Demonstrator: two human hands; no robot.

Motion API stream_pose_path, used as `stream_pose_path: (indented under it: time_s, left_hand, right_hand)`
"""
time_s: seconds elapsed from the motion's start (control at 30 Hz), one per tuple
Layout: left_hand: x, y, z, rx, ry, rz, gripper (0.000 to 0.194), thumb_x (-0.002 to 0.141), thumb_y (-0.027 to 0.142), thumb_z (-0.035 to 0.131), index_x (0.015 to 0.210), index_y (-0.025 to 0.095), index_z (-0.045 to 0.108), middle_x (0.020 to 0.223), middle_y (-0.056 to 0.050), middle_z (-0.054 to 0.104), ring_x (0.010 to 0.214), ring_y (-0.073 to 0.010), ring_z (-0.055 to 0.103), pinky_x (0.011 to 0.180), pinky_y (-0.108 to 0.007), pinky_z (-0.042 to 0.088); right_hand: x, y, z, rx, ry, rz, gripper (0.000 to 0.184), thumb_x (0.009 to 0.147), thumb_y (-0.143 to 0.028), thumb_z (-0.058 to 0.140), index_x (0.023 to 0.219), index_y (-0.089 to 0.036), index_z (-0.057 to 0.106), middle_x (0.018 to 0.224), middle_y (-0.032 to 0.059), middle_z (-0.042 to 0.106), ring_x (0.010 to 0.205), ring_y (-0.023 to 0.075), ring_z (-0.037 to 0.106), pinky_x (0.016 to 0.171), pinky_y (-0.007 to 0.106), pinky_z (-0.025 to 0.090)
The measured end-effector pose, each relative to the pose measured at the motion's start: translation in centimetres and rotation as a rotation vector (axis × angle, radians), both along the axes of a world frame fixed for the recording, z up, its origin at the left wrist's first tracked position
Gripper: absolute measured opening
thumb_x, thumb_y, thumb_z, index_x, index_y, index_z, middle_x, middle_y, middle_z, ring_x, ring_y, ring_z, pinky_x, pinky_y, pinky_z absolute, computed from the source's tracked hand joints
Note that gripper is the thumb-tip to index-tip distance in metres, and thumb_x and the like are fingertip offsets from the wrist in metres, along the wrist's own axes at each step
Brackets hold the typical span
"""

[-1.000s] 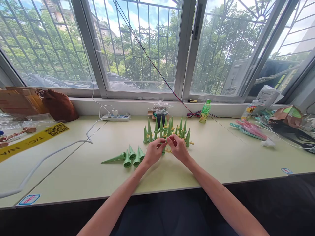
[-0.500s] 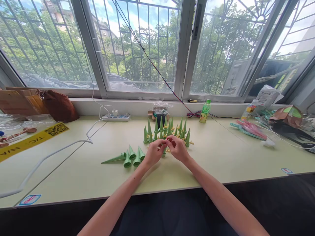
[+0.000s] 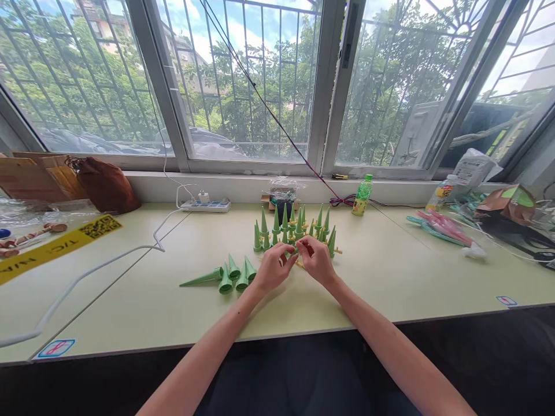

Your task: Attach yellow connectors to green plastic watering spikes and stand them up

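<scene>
My left hand (image 3: 274,268) and my right hand (image 3: 317,260) meet near the middle of the table, fingertips pinched close together. A green plastic watering spike (image 3: 296,250) shows as a sliver between them, mostly covered by the fingers. Just behind stand several upright green watering spikes (image 3: 264,222), many with small yellow valves (image 3: 339,251) at their sides. Left of my left hand is a group of loose green cones (image 3: 225,283), some upright with open bases; one long cone (image 3: 200,278) lies on its side. Yellow pieces (image 3: 300,264) show under my fingers.
The pale table (image 3: 390,289) runs below a barred window. A white power strip (image 3: 206,205) and its cable (image 3: 99,263) are at left, beside a brown pouch (image 3: 108,188). A green drink bottle (image 3: 362,196) stands at the back; pink and teal plastic (image 3: 446,228) lies at right.
The green spike whose base showed beneath my hands has tilted up between my fingertips. My right hand has shifted slightly right and opened a small gap from the left.
</scene>
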State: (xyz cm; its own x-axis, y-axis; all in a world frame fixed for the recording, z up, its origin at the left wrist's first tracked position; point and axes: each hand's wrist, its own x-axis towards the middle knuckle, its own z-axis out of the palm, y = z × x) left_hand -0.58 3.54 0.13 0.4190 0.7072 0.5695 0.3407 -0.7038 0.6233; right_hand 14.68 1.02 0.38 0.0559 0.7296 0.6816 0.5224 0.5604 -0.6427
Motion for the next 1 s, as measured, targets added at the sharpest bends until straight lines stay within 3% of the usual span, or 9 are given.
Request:
stream_pose_path:
  time_s: [0.27,0.43,0.63,1.0]
  left_hand:
    - [-0.1,0.7,-0.6,0.036,0.051,0.055,0.008,0.086,0.021,0.055,0.089,0.018,0.062,0.086,-0.003,0.062,0.065,-0.0119,0.057,0.057,-0.023,0.048]
    - [-0.7,1.0,0.2,0.087,-0.145,0.287,0.009,0.086,0.023,0.055,0.09,0.018,0.061,0.087,-0.004,0.061,0.07,-0.0138,0.061,0.059,-0.024,0.05]
    - [-1.8,1.8,0.1,0.074,-0.193,0.48,0.009,0.085,0.023,0.055,0.087,0.017,0.062,0.084,-0.004,0.06,0.068,-0.0161,0.062,0.065,-0.03,0.052]
    - [-2.1,2.1,-0.2,0.038,-0.022,0.538,0.008,0.085,0.023,0.056,0.084,0.017,0.062,0.084,-0.006,0.064,0.065,-0.0174,0.062,0.07,-0.032,0.049]
  right_hand:
    - [-0.1,-0.2,0.2,0.017,0.034,0.03,0.024,0.094,-0.038,0.047,0.088,-0.018,0.059,0.074,0.0022,0.061,0.057,0.0123,0.052,0.055,0.024,0.042]
    - [-0.1,-0.2,0.3,0.007,0.068,-0.007,0.026,0.095,-0.04,0.045,0.088,-0.019,0.058,0.072,0.0013,0.058,0.054,0.0117,0.051,0.053,0.024,0.04]
    - [0.0,0.0,0.1,0.004,0.047,-0.004,0.028,0.096,-0.04,0.043,0.083,-0.019,0.056,0.069,0.0004,0.054,0.053,0.011,0.046,0.052,0.023,0.037]
    - [0.0,0.0,0.0,-0.033,0.021,0.0,0.03,0.096,-0.04,0.042,0.082,-0.019,0.057,0.069,0.0013,0.056,0.054,0.012,0.045,0.053,0.024,0.037]
